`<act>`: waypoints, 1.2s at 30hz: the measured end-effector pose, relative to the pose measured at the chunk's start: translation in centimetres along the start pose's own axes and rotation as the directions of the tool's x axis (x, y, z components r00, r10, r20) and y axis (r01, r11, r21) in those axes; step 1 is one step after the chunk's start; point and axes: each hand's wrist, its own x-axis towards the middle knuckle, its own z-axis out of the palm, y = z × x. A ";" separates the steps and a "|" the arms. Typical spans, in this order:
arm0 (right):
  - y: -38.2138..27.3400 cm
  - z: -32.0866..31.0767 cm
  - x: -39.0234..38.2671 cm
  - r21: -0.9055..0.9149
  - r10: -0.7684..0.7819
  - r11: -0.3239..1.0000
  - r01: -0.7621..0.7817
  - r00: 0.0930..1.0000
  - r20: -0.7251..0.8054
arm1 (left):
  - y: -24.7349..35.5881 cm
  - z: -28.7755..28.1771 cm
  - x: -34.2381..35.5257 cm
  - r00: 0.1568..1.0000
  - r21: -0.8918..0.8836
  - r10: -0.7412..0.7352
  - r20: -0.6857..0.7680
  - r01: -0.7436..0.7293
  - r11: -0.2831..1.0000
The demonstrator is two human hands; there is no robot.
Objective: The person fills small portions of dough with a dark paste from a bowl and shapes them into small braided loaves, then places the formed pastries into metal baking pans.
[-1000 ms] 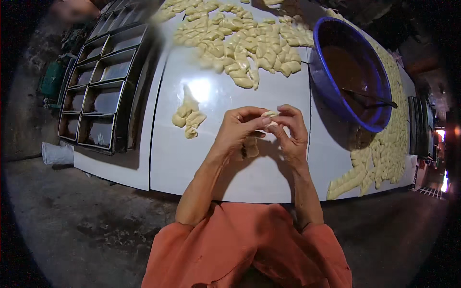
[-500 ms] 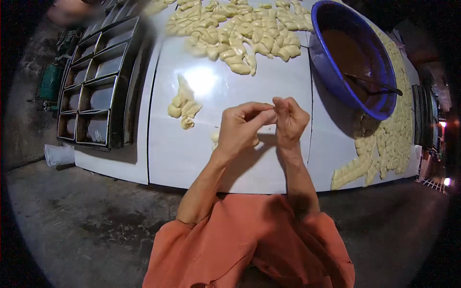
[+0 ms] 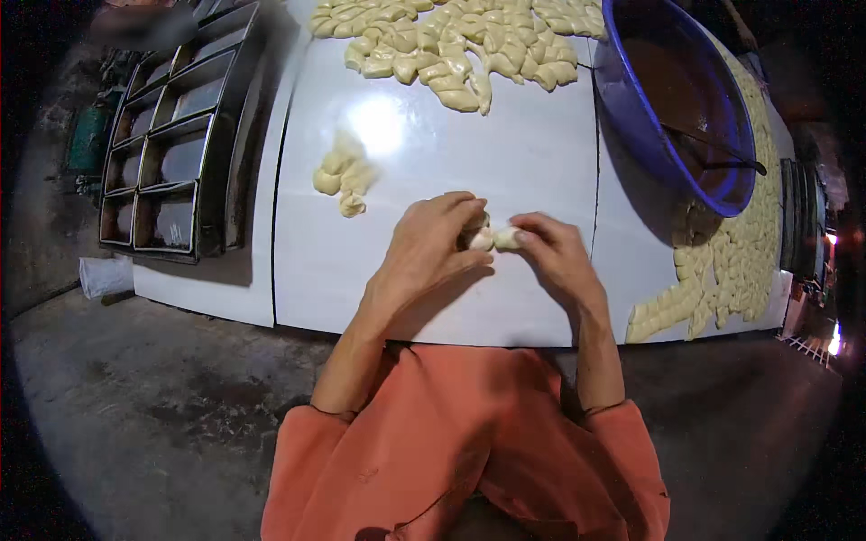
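While left fingers (image 3: 465, 208) curl around pale dough (image 3: 480, 238), right fingers (image 3: 539, 223) pinched together on dough too

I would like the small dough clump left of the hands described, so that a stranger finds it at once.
On the white table, go right from the metal pans. Ahead and left of the left hand is a small clump. Unlike the wide dough spread farther off, it lies alone.

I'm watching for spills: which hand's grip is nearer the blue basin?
Right. The right grip is left of the blue basin and closer to the person; the left grip is farther left.
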 end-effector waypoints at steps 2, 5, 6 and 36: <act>-0.4 0.9 0.7 -0.544 -0.191 0.808 0.227 0.974 0.122 | -1.0 0.8 -0.5 0.992 0.189 0.122 0.031 -0.126 0.974; -1.0 2.1 0.4 -0.673 -0.324 0.685 0.281 0.944 0.064 | -1.2 2.0 -0.6 0.993 0.220 0.116 -0.036 -0.105 0.970; -0.7 2.1 0.5 -0.702 -0.348 0.648 0.295 0.935 0.071 | -1.5 2.3 -0.1 0.997 0.274 0.058 0.050 -0.070 0.959; -4.5 15.9 9.1 -0.068 -0.083 0.994 0.082 0.996 -0.015 | -12.7 -9.8 -2.1 0.967 0.420 0.069 -0.245 0.042 0.906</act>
